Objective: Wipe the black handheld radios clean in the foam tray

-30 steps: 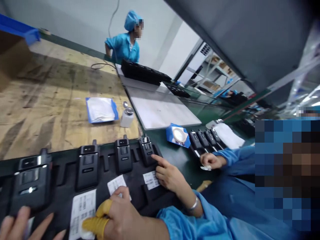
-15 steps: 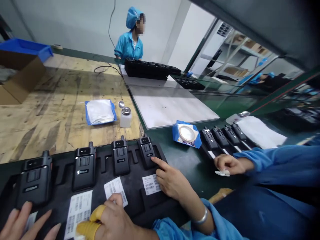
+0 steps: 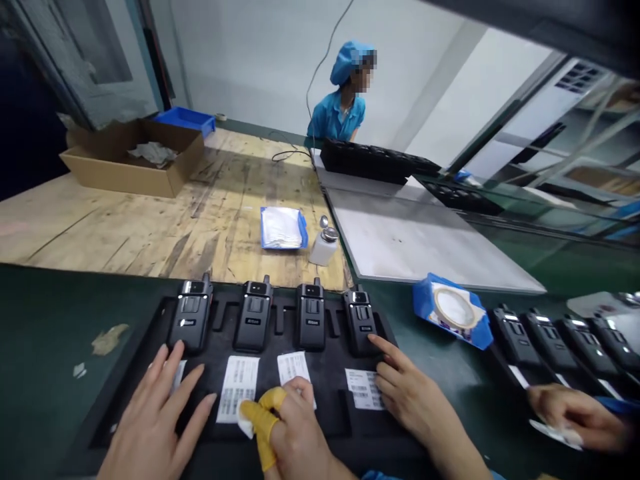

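My left hand (image 3: 157, 417) is spread open, its fingertips at the lower end of the leftmost black two-way radio (image 3: 191, 317), over a partly covered label. Yellow finger cots cover fingers of my right hand (image 3: 295, 427), which pinches a small white wipe (image 3: 245, 420) against the barcode label sheet (image 3: 239, 388). Another label sheet (image 3: 294, 367) lies partly behind my right hand. The second radio (image 3: 253, 320) and third radio (image 3: 311, 320) sit in the black foam tray (image 3: 330, 427). A co-worker's hand (image 3: 415, 393) touches the rightmost radio (image 3: 360, 323) with one finger, beside another label sheet (image 3: 364, 389).
Beyond the tray are white wipes in a blue holder (image 3: 283, 228) and a pump bottle (image 3: 325, 247). A tape roll (image 3: 455, 308) lies in a blue box at right. Another co-worker's hand (image 3: 575, 413) holds something white near more radios (image 3: 553, 340). A cardboard box (image 3: 125, 177) stands back left.
The view has swung left, so the tray and hands appear shifted, with more of my left hand showing. My right hand still holds the wipe on the label sheet.
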`<state>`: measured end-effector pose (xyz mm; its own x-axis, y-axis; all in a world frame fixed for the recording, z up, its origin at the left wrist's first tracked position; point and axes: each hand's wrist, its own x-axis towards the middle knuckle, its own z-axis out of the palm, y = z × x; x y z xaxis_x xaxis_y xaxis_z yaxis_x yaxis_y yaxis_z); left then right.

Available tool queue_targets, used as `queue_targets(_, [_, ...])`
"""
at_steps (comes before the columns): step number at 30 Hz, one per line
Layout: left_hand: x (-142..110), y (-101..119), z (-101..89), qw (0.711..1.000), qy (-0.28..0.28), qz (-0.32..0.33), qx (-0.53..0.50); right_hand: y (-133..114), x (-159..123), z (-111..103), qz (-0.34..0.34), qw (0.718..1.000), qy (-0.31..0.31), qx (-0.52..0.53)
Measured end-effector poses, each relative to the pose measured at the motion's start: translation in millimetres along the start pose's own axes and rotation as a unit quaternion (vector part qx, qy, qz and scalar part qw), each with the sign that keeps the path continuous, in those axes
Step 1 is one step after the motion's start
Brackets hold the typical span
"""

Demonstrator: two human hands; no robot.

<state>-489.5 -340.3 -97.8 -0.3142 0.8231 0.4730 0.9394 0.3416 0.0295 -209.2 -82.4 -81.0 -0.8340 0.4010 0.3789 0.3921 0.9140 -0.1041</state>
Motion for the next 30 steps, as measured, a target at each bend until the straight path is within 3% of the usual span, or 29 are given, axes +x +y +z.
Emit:
queue_targets(5, [-1, 4, -2.4, 1.0, 0.002, 0.013, 0.005, -40, 25, -4, 0.035, 0.998, 0.017, 0.051])
queue_targets(10, [-5, 9, -4.4, 1.0, -0.006, -0.007, -0.001, -98, 101, 10, -0.054, 0.996, 0.054, 0.037])
queue_targets(13, [-8, 11, -4.2, 1.0, -0.011, -0.018, -0.008, -115, 152, 18, -0.128, 0.989, 0.075, -0.01])
queue_targets(17, [-10, 11, -3.2, 1.0, 0.008, -0.016, -0.008, -131, 198, 38, -0.198, 0.977, 0.052, -0.064])
queue_targets(23, [-8, 7, -2.7, 0.999, 0.046, 0.012, 0.004, -167, 220, 75, -0.265, 0.956, 0.047, -0.115])
queue_targets(26, [-5, 6, -3.5, 0.999, 0.045, 0.024, 0.013, -176, 222, 82, -0.269, 0.955, 0.019, -0.12])
queue_targets(30, [0, 5, -4.9, 0.998, 0.051, 0.033, 0.018, -169, 220, 81, -0.256, 0.959, 0.012, -0.119])
